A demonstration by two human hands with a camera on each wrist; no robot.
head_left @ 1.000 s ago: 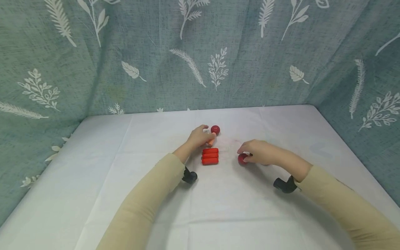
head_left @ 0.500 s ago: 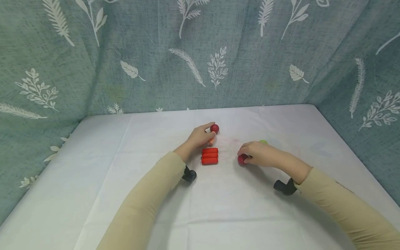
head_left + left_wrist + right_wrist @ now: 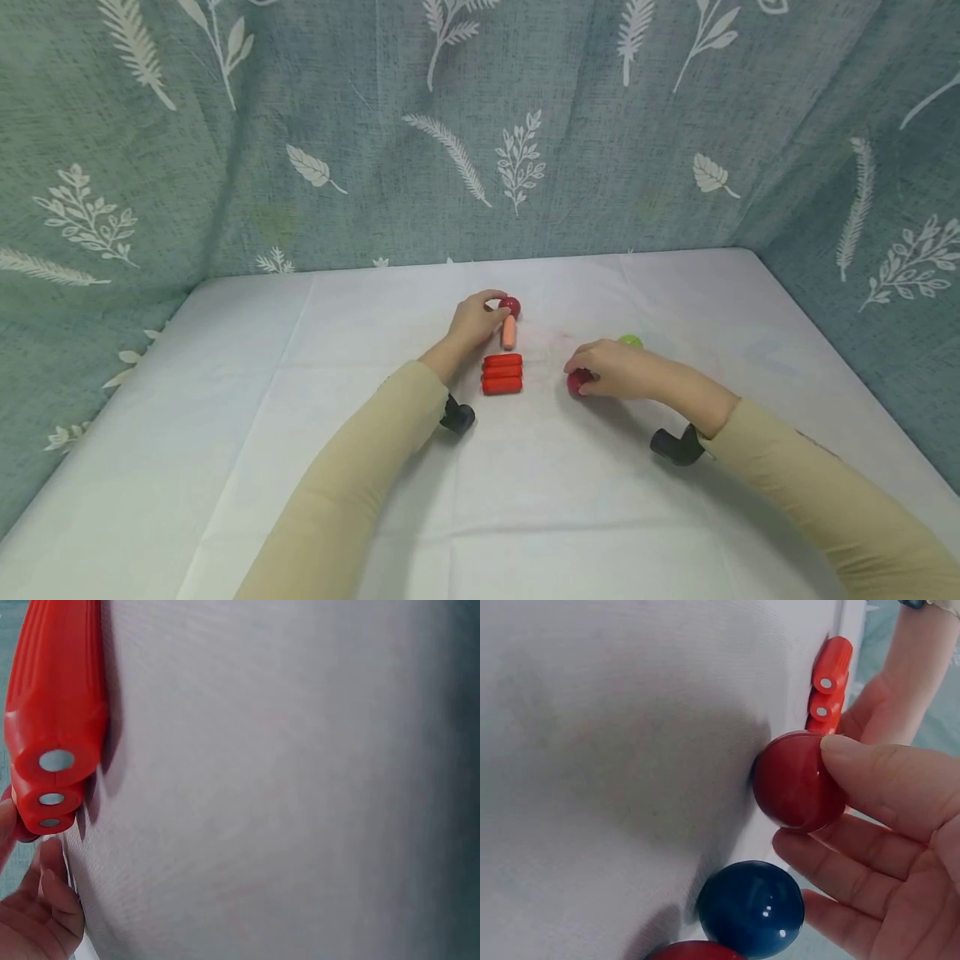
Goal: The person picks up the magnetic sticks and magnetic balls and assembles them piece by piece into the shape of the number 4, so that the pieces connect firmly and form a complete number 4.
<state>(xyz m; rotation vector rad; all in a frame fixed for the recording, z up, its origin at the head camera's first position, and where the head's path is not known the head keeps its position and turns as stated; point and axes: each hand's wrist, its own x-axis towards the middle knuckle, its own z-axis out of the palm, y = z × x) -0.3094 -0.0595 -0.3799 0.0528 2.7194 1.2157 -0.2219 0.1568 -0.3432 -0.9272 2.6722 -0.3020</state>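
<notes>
Two bare hands at work on a counter [image 3: 247, 467] draped in white cloth. The left hand [image 3: 472, 322] pinches the far red ball [image 3: 510, 307], thumb and forefinger closed around its sides; a peach-coloured rod [image 3: 509, 332] lies lengthwise just on the near side of this ball. Nearer the person, three red rods [image 3: 502, 375] lie side by side in a crosswise row, each with a pale disc at the end shown by the left wrist view. To their right, the right hand [image 3: 617, 369] grips the near red ball [image 3: 579, 382] between thumb and fingers, the ball resting on the cloth. Beside it, the right wrist view shows a blue ball [image 3: 751, 909] and part of another red ball [image 3: 696, 952]. A green object [image 3: 631, 340] is partly hidden behind the right hand.
</notes>
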